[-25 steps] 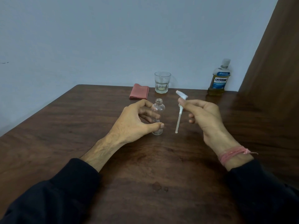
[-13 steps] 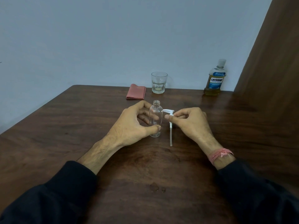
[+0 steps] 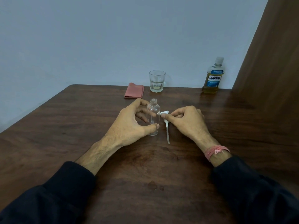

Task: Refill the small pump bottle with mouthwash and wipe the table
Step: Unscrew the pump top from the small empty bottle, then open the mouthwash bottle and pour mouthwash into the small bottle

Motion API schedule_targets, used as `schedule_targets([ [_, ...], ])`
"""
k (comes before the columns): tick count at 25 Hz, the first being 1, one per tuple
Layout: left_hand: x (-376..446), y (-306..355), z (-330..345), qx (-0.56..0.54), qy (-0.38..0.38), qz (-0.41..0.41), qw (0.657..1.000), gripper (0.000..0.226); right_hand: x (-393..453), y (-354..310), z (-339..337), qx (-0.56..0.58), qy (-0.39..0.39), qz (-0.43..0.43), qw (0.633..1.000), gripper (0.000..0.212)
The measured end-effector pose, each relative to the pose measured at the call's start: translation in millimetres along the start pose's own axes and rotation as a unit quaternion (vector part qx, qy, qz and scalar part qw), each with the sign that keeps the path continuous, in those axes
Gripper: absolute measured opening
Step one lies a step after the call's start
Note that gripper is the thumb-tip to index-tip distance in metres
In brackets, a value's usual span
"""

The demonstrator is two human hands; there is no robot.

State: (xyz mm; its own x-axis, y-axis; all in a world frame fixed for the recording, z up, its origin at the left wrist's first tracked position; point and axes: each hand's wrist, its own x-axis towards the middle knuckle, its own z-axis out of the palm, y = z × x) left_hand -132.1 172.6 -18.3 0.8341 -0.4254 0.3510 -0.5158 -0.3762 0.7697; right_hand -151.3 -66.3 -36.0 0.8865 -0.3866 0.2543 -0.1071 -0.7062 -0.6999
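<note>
Tabletop (image 3: 64, 126): uncapped bottle (image 3: 153, 117) between both hands (pump (image 3: 166, 122) right).

A drinking glass (image 3: 157, 81) stands beside the wall (image 3: 113, 38).

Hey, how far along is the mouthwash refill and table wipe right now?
Done: the white pump head with its tube is off the small clear plastic bottle, which looks empty. In hand: the left hand grips the bottle; the right hand holds the pump on the table. Left: pouring from the capped Listerine mouthwash bottle, refitting the pump, wiping with the folded pink cloth.
</note>
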Motion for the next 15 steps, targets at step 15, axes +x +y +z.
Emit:
schedule_targets([
  [15,0.6,7.2,-3.2,-0.092,0.071,0.03,0.993,0.098,90.4,38.1,-60.8,0.223,0.174,0.113,0.952,0.061],
])
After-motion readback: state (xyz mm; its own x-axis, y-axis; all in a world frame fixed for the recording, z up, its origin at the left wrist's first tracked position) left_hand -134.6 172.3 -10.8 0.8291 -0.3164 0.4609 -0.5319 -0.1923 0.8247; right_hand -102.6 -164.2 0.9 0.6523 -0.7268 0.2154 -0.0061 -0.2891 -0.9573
